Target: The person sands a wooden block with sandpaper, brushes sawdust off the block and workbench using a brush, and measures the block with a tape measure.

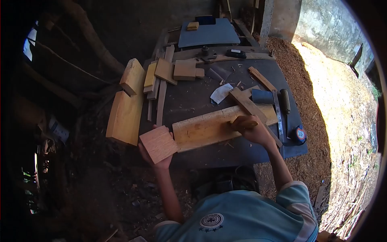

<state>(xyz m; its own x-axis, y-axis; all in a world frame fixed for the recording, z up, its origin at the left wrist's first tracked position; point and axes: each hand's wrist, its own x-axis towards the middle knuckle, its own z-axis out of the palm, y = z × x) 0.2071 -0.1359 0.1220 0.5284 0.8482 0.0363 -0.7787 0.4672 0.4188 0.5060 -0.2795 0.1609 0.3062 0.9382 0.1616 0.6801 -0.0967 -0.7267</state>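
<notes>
My left hand [163, 163] grips a square, pinkish-brown wooden block [158, 144] from beneath, at the near edge of the table. Fingertips show past its upper edge. My right hand [252, 129] is closed over the right part of a long yellowish board [201, 130]. A small brown, rounded shape shows at its fingers, but I cannot make out what it is. The long board lies flat beside the block's right edge. Just beyond my right hand, a narrow brown wood strip [246, 104] lies slantwise across the board.
Yellow planks [125, 117] and several wood blocks [185, 69] occupy the table's left and far side. A white crumpled piece [221, 93] lies mid-table. Toward the right are a metal ruler [278, 115], a dark-handled tool [285, 101] and a tape measure [300, 134]. Sawdust [300, 88] covers the ground.
</notes>
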